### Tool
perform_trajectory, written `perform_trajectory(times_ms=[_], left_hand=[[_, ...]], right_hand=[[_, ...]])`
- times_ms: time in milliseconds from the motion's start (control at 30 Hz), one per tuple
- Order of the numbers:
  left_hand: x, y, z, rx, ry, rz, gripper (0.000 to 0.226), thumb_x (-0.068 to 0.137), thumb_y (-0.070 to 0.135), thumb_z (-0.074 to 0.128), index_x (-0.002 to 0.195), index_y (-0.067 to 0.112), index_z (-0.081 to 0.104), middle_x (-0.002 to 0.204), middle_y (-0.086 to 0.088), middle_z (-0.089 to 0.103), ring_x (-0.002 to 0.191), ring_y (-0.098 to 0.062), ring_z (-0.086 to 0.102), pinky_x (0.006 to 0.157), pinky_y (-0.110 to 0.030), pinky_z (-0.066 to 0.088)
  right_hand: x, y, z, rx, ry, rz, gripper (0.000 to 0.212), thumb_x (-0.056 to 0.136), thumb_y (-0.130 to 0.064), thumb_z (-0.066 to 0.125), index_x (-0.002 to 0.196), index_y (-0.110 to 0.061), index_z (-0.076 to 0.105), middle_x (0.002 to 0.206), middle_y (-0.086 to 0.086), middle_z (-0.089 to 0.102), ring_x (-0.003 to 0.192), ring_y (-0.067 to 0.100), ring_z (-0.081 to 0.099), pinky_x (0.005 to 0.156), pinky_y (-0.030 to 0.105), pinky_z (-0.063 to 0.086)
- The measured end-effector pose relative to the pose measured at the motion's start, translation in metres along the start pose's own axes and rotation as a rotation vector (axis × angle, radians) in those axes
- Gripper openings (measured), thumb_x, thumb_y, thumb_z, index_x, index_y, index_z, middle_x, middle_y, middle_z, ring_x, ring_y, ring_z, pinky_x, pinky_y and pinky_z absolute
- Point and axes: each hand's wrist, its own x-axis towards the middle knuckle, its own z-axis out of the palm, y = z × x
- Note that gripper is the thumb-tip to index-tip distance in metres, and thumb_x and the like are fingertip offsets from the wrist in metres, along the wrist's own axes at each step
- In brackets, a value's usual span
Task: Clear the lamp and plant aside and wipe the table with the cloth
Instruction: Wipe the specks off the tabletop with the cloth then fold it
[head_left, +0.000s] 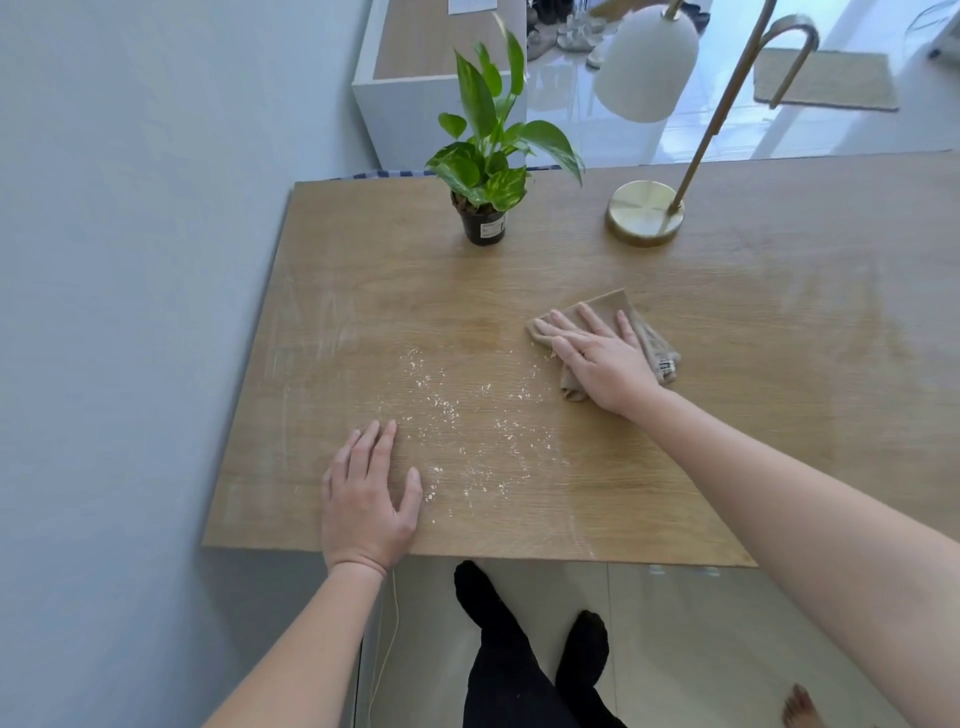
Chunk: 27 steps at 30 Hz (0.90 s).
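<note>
Your left hand (363, 499) lies nearest you, at about seven o'clock on the wooden table (727, 415), fingers spread flat and gripping nothing; it looks placed there to brace you by the near edge. Your right hand (597, 358) presses flat on the beige cloth (657, 343) near the table's middle, fingers extended rather than curled, so the cloth is pinned under the palm for sweeping, not clutched. White crumbs (457, 431) lie scattered between your two hands, just to the cloth's eight o'clock.

At eleven o'clock the potted pothos plant (483, 171) stands upright near the far edge, and at one o'clock the brass lamp (644, 213) rests on its round base, both apart from the cloth. Judging by that, they already sit aside, leaving the middle open. Room to sweep runs toward you; the blue-grey wall (130, 312) closes the nine o'clock side beyond the table's left edge.
</note>
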Motion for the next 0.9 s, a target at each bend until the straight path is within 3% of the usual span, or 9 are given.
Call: perform_trajectory(times_ms=[300,567,733,900], left_hand=[[0.000,-0.001,-0.001,0.005,-0.004,0.009,0.070,0.100,0.054,0.042,0.162,0.023,0.050,0.167,0.000,0.048,0.158,-0.026,0.036,0.126,-0.052,0.032],[0.000,-0.001,0.001,0.006,0.010,0.015,0.069,0.101,0.053,0.043,0.161,0.021,0.050,0.166,-0.001,0.049,0.158,-0.026,0.036,0.126,-0.052,0.033],[0.000,-0.003,0.003,0.010,0.012,0.015,0.068,0.101,0.053,0.043,0.162,0.023,0.048,0.166,-0.001,0.049,0.158,-0.026,0.036,0.127,-0.052,0.031],[0.000,-0.004,0.003,0.010,0.009,0.024,0.068,0.102,0.052,0.043,0.163,0.023,0.048,0.167,0.000,0.048,0.158,-0.025,0.035,0.128,-0.052,0.032]], right_hand=[[-0.053,-0.026,0.024,0.058,-0.064,-0.110,0.052,0.112,-0.060,0.012,0.157,-0.060,0.039,0.169,-0.033,0.026,0.162,-0.002,-0.001,0.130,0.040,-0.018],[-0.121,-0.042,0.068,-0.023,-0.069,-0.172,0.053,0.113,-0.059,0.005,0.162,-0.060,0.025,0.169,-0.037,0.017,0.160,-0.007,-0.013,0.129,0.040,-0.021],[-0.166,-0.042,0.099,-0.172,-0.003,-0.203,0.050,0.115,-0.056,0.007,0.165,-0.060,0.003,0.175,-0.030,0.006,0.164,0.005,-0.013,0.131,0.049,-0.012],[-0.199,-0.029,0.109,-0.283,0.043,-0.240,0.054,0.117,-0.053,0.020,0.169,-0.051,0.006,0.178,-0.018,0.012,0.167,0.017,0.002,0.131,0.054,0.003]])
